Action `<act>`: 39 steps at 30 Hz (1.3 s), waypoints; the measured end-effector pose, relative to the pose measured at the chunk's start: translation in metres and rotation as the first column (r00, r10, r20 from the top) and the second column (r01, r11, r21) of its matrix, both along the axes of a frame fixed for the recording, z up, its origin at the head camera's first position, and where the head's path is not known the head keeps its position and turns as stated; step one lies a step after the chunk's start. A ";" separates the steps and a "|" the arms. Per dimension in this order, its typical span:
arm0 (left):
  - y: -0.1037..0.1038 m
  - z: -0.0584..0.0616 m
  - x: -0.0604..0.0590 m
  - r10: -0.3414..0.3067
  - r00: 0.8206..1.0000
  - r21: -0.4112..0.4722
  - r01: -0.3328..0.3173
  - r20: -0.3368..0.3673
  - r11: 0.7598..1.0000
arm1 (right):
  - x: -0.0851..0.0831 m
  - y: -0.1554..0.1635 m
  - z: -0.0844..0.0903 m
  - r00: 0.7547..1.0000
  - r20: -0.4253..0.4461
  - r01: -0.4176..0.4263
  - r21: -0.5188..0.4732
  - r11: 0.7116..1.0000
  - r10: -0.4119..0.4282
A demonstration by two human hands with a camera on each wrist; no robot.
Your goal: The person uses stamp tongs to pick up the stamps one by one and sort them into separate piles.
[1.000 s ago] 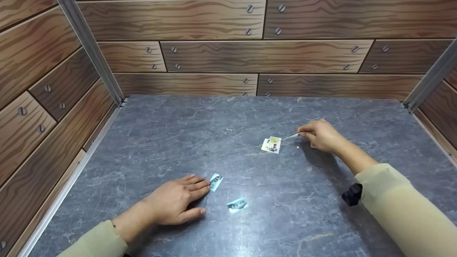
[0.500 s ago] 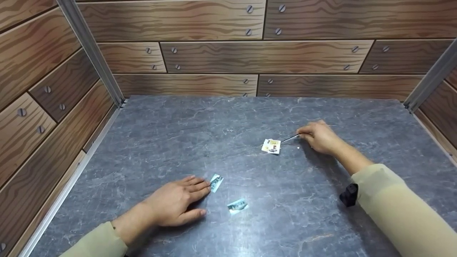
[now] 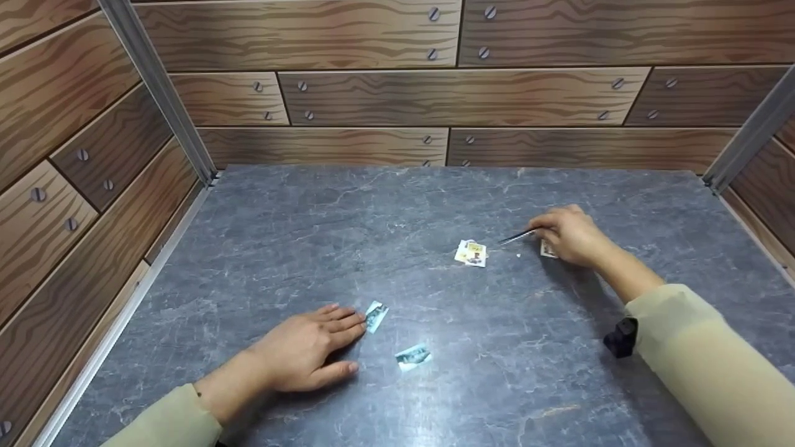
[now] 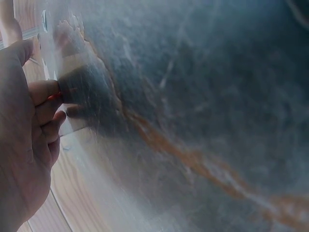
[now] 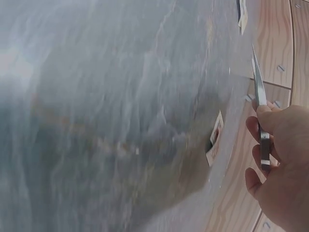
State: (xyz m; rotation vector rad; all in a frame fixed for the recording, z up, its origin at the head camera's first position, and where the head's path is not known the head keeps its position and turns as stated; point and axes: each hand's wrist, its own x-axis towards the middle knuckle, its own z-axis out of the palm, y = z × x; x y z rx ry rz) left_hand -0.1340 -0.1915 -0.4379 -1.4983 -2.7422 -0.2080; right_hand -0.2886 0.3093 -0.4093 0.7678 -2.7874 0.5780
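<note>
My left hand (image 3: 323,338) lies flat on the grey stone table (image 3: 385,217), its fingertips right beside a small blue-green stamp (image 3: 376,315). A second blue-green stamp (image 3: 412,357) lies just to the right of it. My right hand (image 3: 540,233) pinches thin metal tweezers (image 3: 517,236), whose tip points left at a small pile of yellow stamps (image 3: 472,252) but stays apart from it. Another stamp (image 3: 548,249) shows partly under that hand. In the right wrist view the tweezers (image 5: 258,92) stick out above the fingers, with a stamp (image 5: 215,137) on the table nearby.
Wood-patterned walls (image 3: 447,93) with metal corner posts (image 3: 155,81) close the table in at the back and on both sides. A black wrist camera (image 3: 621,338) sits on my right sleeve. The left wrist view is blurred and shows only my palm (image 4: 21,145) and the table.
My right hand has drawn the tweezers slightly right, away from the yellow stamps, and a stamp now shows under it. The left hand has not moved.
</note>
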 end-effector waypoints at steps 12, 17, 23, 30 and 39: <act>-0.001 0.002 0.001 0.013 0.999 -0.026 -0.012 0.031 1.000 | 0.019 -0.004 0.022 1.000 0.004 -0.019 -0.018 1.000 0.019; -0.001 0.002 0.001 0.006 1.000 -0.014 -0.006 0.009 1.000 | 0.034 -0.032 0.029 0.997 0.025 -0.070 -0.065 0.995 0.071; 0.000 0.000 0.001 -0.010 1.000 0.002 0.010 -0.018 1.000 | 0.050 -0.067 0.028 0.986 0.075 -0.140 -0.105 0.985 0.148; 0.000 0.001 0.001 -0.004 1.000 -0.001 0.004 -0.023 1.000 | 0.062 -0.107 0.020 0.964 0.082 -0.245 -0.078 0.966 0.252; 0.001 0.000 0.001 -0.009 1.000 0.006 0.009 -0.020 1.000 | 0.069 -0.142 0.006 0.940 0.031 -0.338 -0.042 0.940 0.340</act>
